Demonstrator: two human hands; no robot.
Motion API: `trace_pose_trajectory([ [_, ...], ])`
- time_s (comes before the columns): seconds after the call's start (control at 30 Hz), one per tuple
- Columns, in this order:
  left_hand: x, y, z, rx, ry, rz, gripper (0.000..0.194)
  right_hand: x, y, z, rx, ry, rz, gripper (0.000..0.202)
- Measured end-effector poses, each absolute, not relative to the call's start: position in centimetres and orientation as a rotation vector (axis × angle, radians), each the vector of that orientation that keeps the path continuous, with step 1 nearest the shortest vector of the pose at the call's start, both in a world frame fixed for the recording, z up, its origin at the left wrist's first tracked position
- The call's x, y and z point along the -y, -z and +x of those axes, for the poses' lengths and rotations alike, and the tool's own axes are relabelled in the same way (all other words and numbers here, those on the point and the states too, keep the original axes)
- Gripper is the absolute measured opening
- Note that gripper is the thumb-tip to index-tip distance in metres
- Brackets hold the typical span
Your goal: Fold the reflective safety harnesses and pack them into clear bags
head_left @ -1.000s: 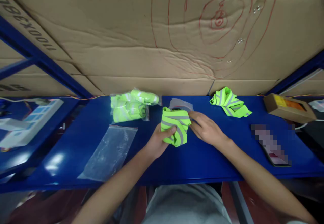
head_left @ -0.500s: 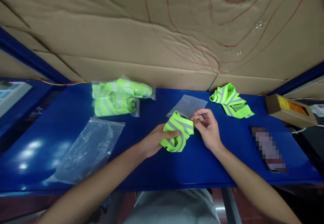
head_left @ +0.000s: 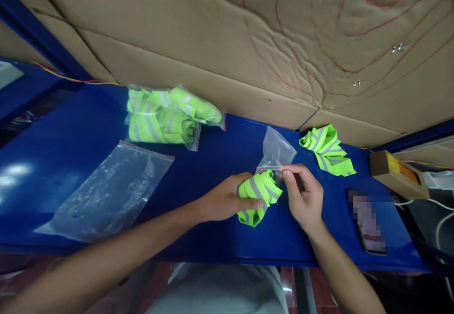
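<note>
My left hand (head_left: 230,198) is closed around a rolled neon-yellow strap bundle with grey stripes (head_left: 257,191), thumb on top. Just right of it, my right hand (head_left: 305,193) pinches the edge of a small clear zip bag (head_left: 276,148), whose opening lies at the bundle's far end. The bag's body spreads away from me over the blue table. Another loose neon bundle (head_left: 329,151) lies to the back right. At the back left are several neon bundles packed in clear bags (head_left: 159,122). A large flat clear bag (head_left: 109,191) rests on the left.
Blue table (head_left: 213,243) with a cardboard wall (head_left: 198,35) along its back edge. On the right are a phone (head_left: 369,224), its screen blurred, and a small cardboard box (head_left: 397,174) with an orange window. White cables run beside them at the far right.
My right hand has taken hold of the small bag's edge and lifted it against the bundle, which my left hand still holds. The whole view has tilted and shifted.
</note>
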State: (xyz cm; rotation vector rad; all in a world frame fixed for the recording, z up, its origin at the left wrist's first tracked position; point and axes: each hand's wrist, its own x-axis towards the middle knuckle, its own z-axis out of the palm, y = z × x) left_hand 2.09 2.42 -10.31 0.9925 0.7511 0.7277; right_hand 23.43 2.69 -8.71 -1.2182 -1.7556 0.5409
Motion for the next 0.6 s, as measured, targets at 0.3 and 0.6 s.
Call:
trace_pose_trajectory([
  [0.3, -1.8, 10.2, 2.7, -0.861, -0.931, 0.713, 0.047, -2.4, 8.5, 23.2, 2.149, -0.102, -1.001, 0.032],
  [0.6, -2.3, 10.0, 2.3, -0.911, -0.925, 0.71, 0.048, -3.9, 9.0, 24.8, 2.326, 0.076, -0.909, 0.037],
])
